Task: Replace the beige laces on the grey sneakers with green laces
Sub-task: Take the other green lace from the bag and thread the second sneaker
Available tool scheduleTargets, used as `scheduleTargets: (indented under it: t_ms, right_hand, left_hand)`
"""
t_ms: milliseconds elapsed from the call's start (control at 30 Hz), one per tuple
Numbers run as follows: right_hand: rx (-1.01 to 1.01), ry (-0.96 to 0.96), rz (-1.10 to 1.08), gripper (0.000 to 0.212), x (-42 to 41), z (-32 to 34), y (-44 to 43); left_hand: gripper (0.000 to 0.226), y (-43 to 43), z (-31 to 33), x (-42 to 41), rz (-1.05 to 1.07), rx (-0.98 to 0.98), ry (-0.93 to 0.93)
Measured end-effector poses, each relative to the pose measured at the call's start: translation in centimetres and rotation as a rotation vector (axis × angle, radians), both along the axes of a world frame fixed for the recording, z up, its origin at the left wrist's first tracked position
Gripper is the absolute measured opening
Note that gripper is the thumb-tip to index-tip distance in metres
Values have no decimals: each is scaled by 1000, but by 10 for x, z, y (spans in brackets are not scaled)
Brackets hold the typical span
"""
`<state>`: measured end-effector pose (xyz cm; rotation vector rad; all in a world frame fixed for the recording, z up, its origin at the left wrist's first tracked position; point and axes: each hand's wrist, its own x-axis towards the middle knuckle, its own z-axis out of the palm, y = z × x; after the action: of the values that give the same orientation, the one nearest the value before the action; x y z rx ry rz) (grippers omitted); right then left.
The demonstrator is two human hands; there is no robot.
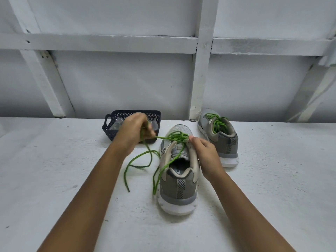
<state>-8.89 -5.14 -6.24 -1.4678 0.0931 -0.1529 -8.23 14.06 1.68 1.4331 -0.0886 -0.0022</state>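
White tabletop [54, 160] bears near sneaker [179, 188], right hand [205, 153] gripping its side, left hand [134, 131] pinching green lace [162, 137].

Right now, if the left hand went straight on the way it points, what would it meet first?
Probably the dark blue basket, directly beyond the left hand, which grips the green lace. Depth is unclear: the hand may pass over its rim.

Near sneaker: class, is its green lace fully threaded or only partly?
Only partly: the green lace crosses the front eyelets of the near sneaker; both ends lie loose.
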Motion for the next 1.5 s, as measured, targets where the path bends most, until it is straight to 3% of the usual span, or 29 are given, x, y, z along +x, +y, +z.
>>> scheduleTargets:
  t_ms: [67,133,233,333,433,500,567,633,700,800,1000,1067,1133,1267,1433,1500]
  right_hand:
    - [3,8,-1,20,1,0,1]
    - [0,16,-5,20,1,-1,0]
    - [-10,19,-5,23,1,-1,-1]
    - [6,6,-2,19,-1,1,0]
    - [-6,-11,-8,19,-3,3,0]
    - [-9,-15,-9,20,-3,4,0]
    - [-4,-16,-9,22,-3,5,0]
    - [16,-18,-1,20,-3,5,0]
    - [33,-15,9,18,-2,3,0]
    - [20,-3,0,19,-1,2,0]
    - [-11,13,-17,29,0,1,-1]
    - [-16,11,-14,29,0,1,-2]
    - [-13,12,-6,26,-1,1,-2]
    - [2,-17,14,22,-3,3,-1]
    - [-8,-45,39,30,-9,7,-1]
    - [-1,-37,39,32,-10,8,-1]
  left_hand:
    - [27,8,1,6,162,224,12]
    - [25,8,2,9,268,613,-25]
    - [20,-10,2,2,240,1183,-179]
    - [34,-43,-6,0,99,1474,-367]
    - [33,-72,-20,4,33,1645,-454]
    - [27,-80,-29,7,34,1686,-479]
    - [24,-78,-36,11,23,1607,-488]
    - [17,-70,-34,12,-57,1378,-449]
    - [10,-58,-30,12,-171,1026,-384]
    - [16,-32,-19,6,-303,604,-291]
    - [13,11,0,2,-511,266,-221]
    - [15,14,6,-1,-584,320,-174]
    - [21,10,7,-3,-588,500,-137]
    - [20,-20,0,-3,-246,1049,-271]
    - [29,-56,-17,-7,-128,1521,-408]
    - [31,-62,-21,-10,-72,1581,-439]
